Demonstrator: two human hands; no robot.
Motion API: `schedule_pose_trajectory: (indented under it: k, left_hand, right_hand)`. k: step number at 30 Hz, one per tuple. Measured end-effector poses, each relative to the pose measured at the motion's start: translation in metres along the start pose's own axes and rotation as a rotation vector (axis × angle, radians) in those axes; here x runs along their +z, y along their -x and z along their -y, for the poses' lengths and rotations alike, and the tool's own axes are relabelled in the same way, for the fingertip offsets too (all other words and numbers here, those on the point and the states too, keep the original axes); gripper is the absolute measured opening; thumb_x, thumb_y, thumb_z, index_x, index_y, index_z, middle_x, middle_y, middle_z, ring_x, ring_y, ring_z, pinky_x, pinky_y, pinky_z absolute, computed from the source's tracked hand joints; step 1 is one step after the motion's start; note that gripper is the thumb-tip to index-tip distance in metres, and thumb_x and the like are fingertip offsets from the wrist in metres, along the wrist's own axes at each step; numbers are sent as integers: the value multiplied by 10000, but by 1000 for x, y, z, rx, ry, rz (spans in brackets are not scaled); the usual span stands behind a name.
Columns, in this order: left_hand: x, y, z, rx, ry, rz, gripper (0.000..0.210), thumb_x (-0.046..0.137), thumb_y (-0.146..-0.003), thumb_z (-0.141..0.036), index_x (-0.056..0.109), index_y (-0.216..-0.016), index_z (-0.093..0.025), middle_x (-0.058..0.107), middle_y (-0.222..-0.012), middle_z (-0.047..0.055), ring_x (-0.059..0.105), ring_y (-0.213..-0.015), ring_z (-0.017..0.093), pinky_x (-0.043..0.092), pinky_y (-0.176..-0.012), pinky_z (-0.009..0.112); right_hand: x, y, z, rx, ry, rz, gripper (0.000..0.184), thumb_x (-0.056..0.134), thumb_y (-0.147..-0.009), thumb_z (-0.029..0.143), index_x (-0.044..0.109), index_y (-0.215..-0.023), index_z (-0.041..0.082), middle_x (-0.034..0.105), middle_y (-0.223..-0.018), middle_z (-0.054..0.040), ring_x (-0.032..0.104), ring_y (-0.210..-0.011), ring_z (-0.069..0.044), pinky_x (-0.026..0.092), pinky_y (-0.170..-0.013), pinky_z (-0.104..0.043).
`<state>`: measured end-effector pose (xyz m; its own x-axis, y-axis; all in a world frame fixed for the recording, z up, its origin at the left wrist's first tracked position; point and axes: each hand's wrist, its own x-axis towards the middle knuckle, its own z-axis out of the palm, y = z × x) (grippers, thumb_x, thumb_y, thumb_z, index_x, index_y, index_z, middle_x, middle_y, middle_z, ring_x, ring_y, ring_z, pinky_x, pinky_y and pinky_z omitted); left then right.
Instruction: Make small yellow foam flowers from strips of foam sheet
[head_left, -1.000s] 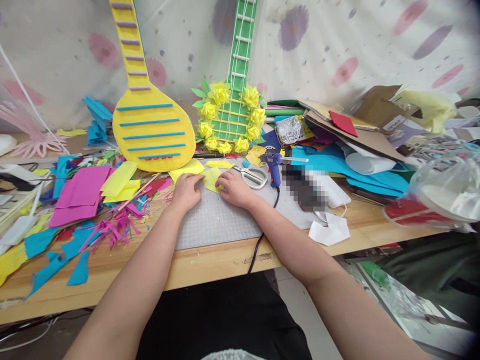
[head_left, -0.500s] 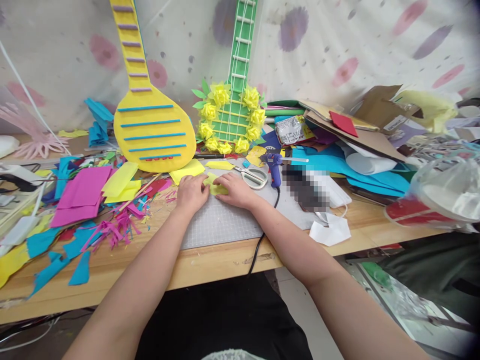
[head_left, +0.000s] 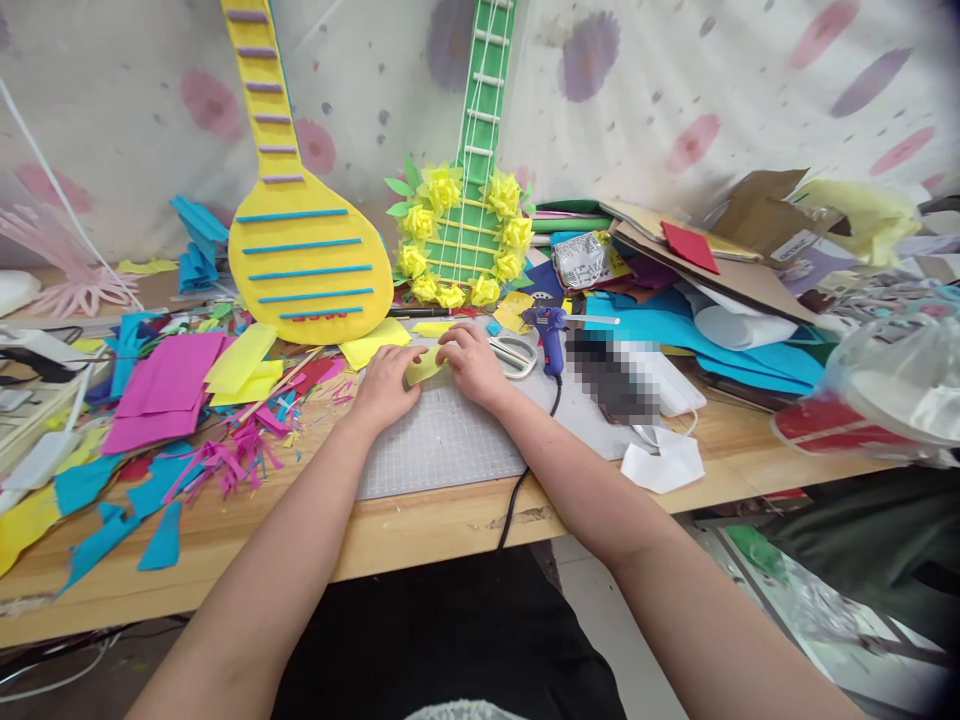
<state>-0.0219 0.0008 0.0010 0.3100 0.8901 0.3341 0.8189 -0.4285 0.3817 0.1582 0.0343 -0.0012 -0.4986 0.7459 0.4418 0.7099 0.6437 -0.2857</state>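
Between my hands, over the grey cutting mat [head_left: 442,455], is a small piece of yellow paper [head_left: 425,368]. My left hand [head_left: 388,385] grips its left end with thumb and fingers. At its other end, my right hand [head_left: 472,365] pinches the paper with bent fingers. A pair of scissors [head_left: 517,356] lies just past my right hand, its blades partly hidden. To the right of the scissors, a blue glue gun [head_left: 551,340] rests with a clear glue stick in it. More yellow paper [head_left: 377,340] lies beyond my left hand.
Behind the mat stand a yellow paper instrument [head_left: 311,250] and a green one [head_left: 472,240] ringed with yellow flowers. Scraps and magenta sheets [head_left: 161,390] cover the left side. Blue sheets [head_left: 727,340], a white mask [head_left: 660,460] and a bagged red-and-white tub [head_left: 840,425] are on the right.
My right hand has lifted slightly and curled its fingers, which lay flatter before. The yellow paper has tilted up between my hands. My left hand has shifted only a little.
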Motion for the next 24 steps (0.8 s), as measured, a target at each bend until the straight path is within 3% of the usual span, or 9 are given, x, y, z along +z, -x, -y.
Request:
schedule_pose_trajectory:
  k: [3, 5, 10, 14, 19, 24]
  left_hand:
    - [5, -2, -6, -78, -54, -9, 457, 513, -717, -127, 519, -1170, -190, 661, -859, 36, 542, -967, 227, 405, -898, 360]
    - [9, -3, -11, -142, -97, -32, 481, 510, -717, -128, 489, -1196, -176, 661, -826, 41, 553, -950, 244, 401, -880, 376]
    - [13, -3, -19, -171, -52, -61, 535, 554, -691, -185, 462, -1218, -175, 658, -801, 28, 580, -893, 238, 398, -867, 373]
    - [8, 1, -9, -179, 76, -77, 475, 539, -665, -147, 515, -1137, -192, 645, -799, 4, 580, -824, 196, 403, -852, 354]
    - [5, 3, 7, -249, 81, -107, 312, 557, -651, -148, 589, -957, -200, 617, -835, 28, 535, -862, 212, 412, -833, 353]
    - [3, 3, 6, -208, 70, -154, 241, 583, -655, -167, 578, -891, -216, 564, -876, 34, 504, -898, 201, 396, -877, 350]
  right_hand:
    - [1, -2, 5, 37, 65, -26, 251, 476, -805, 116, 654, -956, 210, 553, -1194, -93, 367, -1167, -269, 303, -964, -444]
    - [3, -1, 10, 16, 75, 23, 273, 500, -795, 123, 639, -1010, 216, 561, -1190, -87, 426, -1108, -267, 329, -923, -425]
    - [7, 3, 16, 46, -62, 149, 243, 457, -805, 105, 650, -930, 185, 615, -1045, -58, 546, -888, -174, 398, -757, -284]
    - [8, 5, 9, 26, -119, 122, 198, 493, -778, 84, 668, -815, 168, 639, -982, -58, 530, -919, -179, 385, -820, -280]
    - [3, 7, 6, -34, -138, 173, 225, 484, -770, 64, 662, -859, 169, 659, -935, -56, 528, -915, -175, 373, -844, -290]
    - [-3, 9, 8, -68, -165, 197, 128, 545, -792, 155, 644, -871, 164, 663, -924, -52, 535, -913, -172, 363, -870, -307]
